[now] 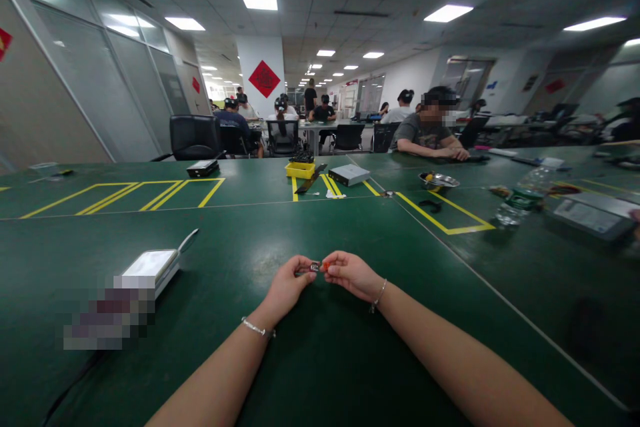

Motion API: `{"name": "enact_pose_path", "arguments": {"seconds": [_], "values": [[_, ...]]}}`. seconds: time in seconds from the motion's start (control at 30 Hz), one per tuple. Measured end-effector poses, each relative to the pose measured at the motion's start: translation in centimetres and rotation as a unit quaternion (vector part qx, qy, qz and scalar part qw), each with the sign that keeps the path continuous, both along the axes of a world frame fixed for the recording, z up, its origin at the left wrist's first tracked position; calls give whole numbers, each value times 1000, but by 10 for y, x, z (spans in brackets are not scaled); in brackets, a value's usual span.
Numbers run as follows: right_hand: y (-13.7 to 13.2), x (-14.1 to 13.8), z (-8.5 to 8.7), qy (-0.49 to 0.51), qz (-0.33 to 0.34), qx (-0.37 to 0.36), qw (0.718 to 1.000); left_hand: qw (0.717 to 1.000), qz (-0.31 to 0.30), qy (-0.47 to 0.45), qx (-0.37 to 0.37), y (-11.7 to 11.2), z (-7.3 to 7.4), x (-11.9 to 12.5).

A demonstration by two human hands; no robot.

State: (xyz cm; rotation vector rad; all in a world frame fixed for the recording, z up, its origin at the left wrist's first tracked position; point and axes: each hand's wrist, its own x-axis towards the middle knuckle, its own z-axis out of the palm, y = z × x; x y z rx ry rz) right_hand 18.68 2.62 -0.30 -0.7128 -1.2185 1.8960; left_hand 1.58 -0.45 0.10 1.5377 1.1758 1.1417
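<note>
My left hand (291, 284) pinches a small silver metal piece (315, 267) between thumb and fingers, its exact kind too small to make out. Facing it, my right hand (352, 274) is closed on a small orange piece (326, 266), mostly covered by the fingertips. The two pieces are held end to end just above the green table (310, 360); whether they touch I cannot tell. Both wrists wear silver bracelets.
To the left lies a white device (150, 266) with a cable. Farther back are a yellow bin (300, 169), a grey metal box (349, 175), a metal bowl (443, 182) and a plastic bottle (530, 194). Across the table sits a person (425, 134).
</note>
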Motion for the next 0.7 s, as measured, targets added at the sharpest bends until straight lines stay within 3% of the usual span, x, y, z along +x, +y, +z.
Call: {"name": "enact_pose_path", "arguments": {"seconds": [0.2, 0.37, 0.53, 0.7], "values": [[-2, -4, 2, -14, -33, -3, 999, 987, 74, 120, 73, -5, 3, 5], [-6, -12, 2, -49, -100, 3, 994, 964, 95, 205, 138, -12, 7, 8], [-8, -19, -3, -58, -143, 17, 988, 949, 128, 245, 153, -13, 10, 11], [-13, -24, -5, -73, -145, 28, 986, 940, 157, 263, 151, -13, 10, 12]]}}
